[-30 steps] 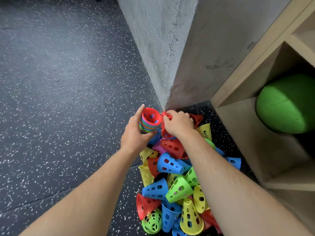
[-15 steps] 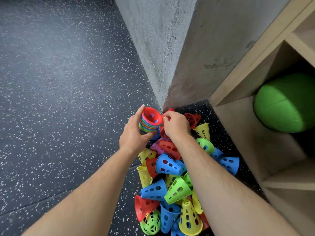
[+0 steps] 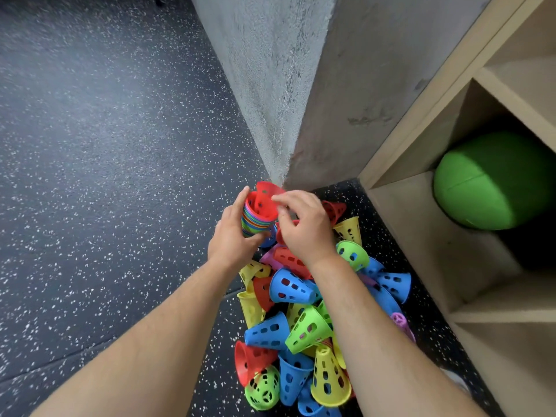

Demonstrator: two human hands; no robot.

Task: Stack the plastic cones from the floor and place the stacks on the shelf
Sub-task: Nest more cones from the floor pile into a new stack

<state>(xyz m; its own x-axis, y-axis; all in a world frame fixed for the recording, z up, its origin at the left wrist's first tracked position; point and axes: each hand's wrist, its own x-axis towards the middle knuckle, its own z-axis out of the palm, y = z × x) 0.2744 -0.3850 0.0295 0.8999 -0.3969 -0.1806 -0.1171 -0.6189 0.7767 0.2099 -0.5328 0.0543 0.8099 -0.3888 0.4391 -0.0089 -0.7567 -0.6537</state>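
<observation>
Our left hand [image 3: 231, 240] grips the multicoloured plastic cone stack [image 3: 255, 219]; right hand [image 3: 304, 233] pinches a red cone [image 3: 267, 187], seemingly light, stiff, by its rim

Left of the left hand [image 3: 231, 236]: bare floor [image 3: 105, 191]. Just beyond both hands: wall corner [image 3: 279, 121]. Beneath: cone pile [image 3: 301, 326]. Right of the right hand [image 3: 304, 227]: shelf [image 3: 421, 224], green ball [image 3: 493, 182] inside.

Stack of nested cones [image 3: 255, 219], rainbow rims with red on top, is tilted mouth-up in the left hand [image 3: 231, 239], and a loose red cone [image 3: 266, 188] is pinched by the right hand [image 3: 304, 230] at its rim. Below, the heap of perforated cones [image 3: 301, 326] in blue, green, yellow, red and purple lies jumbled on the floor [image 3: 120, 176] beside the wooden shelf [image 3: 406, 224].
</observation>
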